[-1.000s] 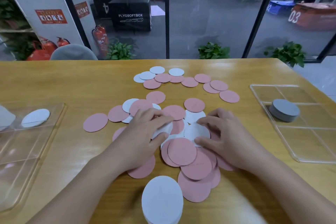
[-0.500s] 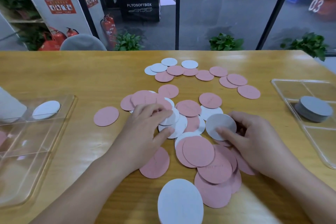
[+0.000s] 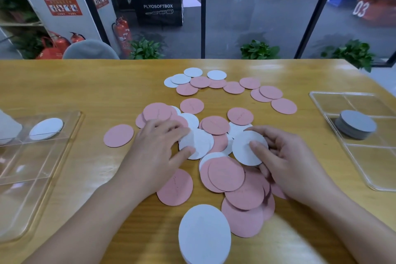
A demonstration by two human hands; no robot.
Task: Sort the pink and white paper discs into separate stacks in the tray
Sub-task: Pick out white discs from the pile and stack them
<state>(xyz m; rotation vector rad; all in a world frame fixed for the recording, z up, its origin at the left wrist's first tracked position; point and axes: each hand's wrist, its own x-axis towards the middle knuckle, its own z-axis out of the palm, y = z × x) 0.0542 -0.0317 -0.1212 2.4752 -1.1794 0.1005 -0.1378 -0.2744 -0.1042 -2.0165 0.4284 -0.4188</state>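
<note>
Pink discs [image 3: 226,176] and white discs [image 3: 194,72] lie scattered and overlapping across the middle of the wooden table [image 3: 85,83]. My left hand [image 3: 158,146] rests on the pile, fingers and thumb curled round a small bunch of white discs [image 3: 196,141]. My right hand [image 3: 287,161] pinches a single white disc [image 3: 246,150], thumb on top, lifted slightly over the pile. A white stack [image 3: 204,236] sits near the front edge. The clear tray on the right [image 3: 368,165] holds a grey-white stack [image 3: 355,124]. The left clear tray [image 3: 32,169] holds one white disc [image 3: 46,128].
A row of pink and white discs [image 3: 233,87] lies farther back on the table. One pink disc [image 3: 118,138] sits alone to the left of my left hand. Beyond the table's far edge stand a grey chair back [image 3: 90,49], plants and a glass wall.
My right hand has picked a white disc off the pile and raised it. My left hand has gathered white discs under its fingers. The view has shifted slightly.
</note>
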